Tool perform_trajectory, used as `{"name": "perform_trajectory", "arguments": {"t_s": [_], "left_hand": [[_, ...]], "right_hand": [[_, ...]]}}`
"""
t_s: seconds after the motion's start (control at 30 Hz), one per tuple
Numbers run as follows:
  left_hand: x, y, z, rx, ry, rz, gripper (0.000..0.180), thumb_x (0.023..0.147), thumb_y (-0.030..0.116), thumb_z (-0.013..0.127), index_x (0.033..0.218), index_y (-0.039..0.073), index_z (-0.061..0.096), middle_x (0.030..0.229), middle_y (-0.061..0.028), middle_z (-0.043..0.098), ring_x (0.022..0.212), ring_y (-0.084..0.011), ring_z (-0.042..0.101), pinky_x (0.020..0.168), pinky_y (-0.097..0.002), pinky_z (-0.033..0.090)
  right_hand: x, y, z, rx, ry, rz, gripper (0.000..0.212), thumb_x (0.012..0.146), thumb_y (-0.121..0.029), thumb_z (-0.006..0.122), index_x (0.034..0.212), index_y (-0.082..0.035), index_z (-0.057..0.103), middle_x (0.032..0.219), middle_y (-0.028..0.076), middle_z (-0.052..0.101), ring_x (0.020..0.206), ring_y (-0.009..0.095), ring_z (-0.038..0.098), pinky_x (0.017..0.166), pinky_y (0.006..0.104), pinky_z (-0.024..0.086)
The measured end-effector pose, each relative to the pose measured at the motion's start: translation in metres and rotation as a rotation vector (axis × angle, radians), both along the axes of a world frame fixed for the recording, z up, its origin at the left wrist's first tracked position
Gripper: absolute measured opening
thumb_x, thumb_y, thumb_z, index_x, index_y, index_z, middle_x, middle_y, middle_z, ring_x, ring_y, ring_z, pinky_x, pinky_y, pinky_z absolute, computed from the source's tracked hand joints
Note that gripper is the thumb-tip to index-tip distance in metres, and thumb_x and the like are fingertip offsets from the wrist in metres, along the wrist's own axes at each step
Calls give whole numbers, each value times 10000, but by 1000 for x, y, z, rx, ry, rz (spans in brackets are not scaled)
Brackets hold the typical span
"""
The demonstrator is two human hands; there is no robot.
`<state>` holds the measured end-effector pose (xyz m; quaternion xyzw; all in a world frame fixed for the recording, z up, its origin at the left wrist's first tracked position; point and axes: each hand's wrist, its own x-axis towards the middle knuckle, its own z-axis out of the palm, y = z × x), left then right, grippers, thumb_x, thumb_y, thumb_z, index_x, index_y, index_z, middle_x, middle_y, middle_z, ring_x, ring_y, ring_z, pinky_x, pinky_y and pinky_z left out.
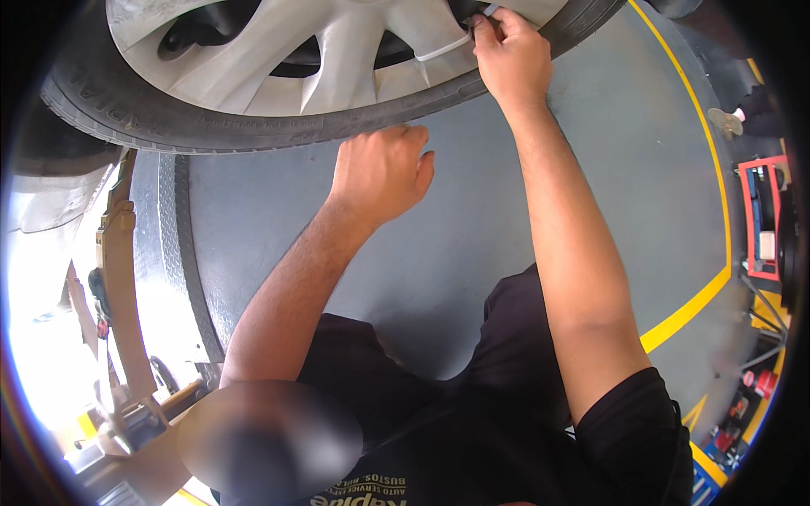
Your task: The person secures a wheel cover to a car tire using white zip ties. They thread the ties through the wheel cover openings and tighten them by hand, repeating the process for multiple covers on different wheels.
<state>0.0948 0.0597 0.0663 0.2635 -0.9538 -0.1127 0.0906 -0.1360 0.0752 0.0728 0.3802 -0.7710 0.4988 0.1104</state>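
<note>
The wheel (337, 80) fills twelve o'clock; at one, our right hand (516, 63) seems pinched beside a spoke (426, 29), on what we cannot tell. Our left hand (380, 173) curls loosely by the tyre (253, 133); bracing it there should steady us.

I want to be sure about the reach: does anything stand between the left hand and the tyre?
Nothing visible does: the left hand overlaps the lower edge of the tyre in view, though touching cannot be told. The right hand is farther right, at the rim, out of that space.
</note>
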Motion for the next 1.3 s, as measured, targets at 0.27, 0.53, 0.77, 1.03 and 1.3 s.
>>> {"name": "perform_trajectory", "arguments": {"t_s": [0.27,0.53,0.77,1.03,1.3], "left_hand": [[-101,-23,31,-489,609,30,67,840,122,720,821,102,659,755,-40,707,678,-242,711,651,-394,562],[-148,-12,41,-410,345,270,119,877,136,719,768,92,700,733,-52,736,667,-263,753,583,-415,578],[-166,-7,60,-374,119,342,87,881,156,735,829,88,749,798,-87,774,753,-288,786,608,-406,617],[-174,-4,74,-342,-82,372,62,875,155,753,862,101,781,801,-78,787,757,-252,793,563,-356,605],[-116,9,52,-298,30,253,209,926,211,698,1097,114,770,900,-86,786,823,-309,777,697,-445,617]], "right_hand": [[1,13,-14,-408,-350,292,161,948,-174,785,1037,-39,794,844,44,779,800,124,722,724,259,547],[-9,20,-10,-419,-657,301,194,968,-211,775,976,-19,802,869,40,792,776,98,679,714,269,534],[-8,18,-8,-424,-645,223,198,984,-179,757,927,7,796,745,25,743,662,87,635,609,276,507],[-8,22,1,-541,-698,300,221,997,-181,764,918,24,794,731,26,734,638,69,602,586,259,475],[-17,31,-5,-388,-499,237,190,972,-186,795,1036,-9,770,843,39,757,751,80,642,691,282,531]]}}
